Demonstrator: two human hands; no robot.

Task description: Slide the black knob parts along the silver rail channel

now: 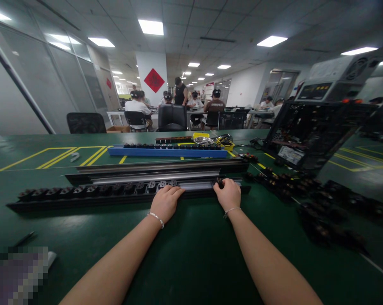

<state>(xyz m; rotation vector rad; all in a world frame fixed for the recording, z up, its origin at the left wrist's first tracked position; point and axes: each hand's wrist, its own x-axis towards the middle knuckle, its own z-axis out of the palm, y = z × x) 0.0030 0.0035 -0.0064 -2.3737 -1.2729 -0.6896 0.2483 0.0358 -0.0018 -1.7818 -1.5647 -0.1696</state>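
Observation:
A long black rail (pixel 83 202) lies across the green table, with several round black socket modules (pixel 92 190) lined up along its left part. My left hand (pixel 166 201) rests with its fingers bent over the rightmost modules; whether it grips one is hidden. At the rail's right part, my right hand (pixel 228 192) pinches a small black module (pixel 219 183) between thumb and fingers. Bare channel of the rail (pixel 198 185) shows between my two hands.
Behind lie more metal rails (pixel 159 167) and a blue holder (pixel 166 151) with black parts. Loose black modules (pixel 283 184) are heaped at right, near a dark open-framed machine (pixel 315 131). A pen (pixel 24 238) lies at left. People sit at far tables.

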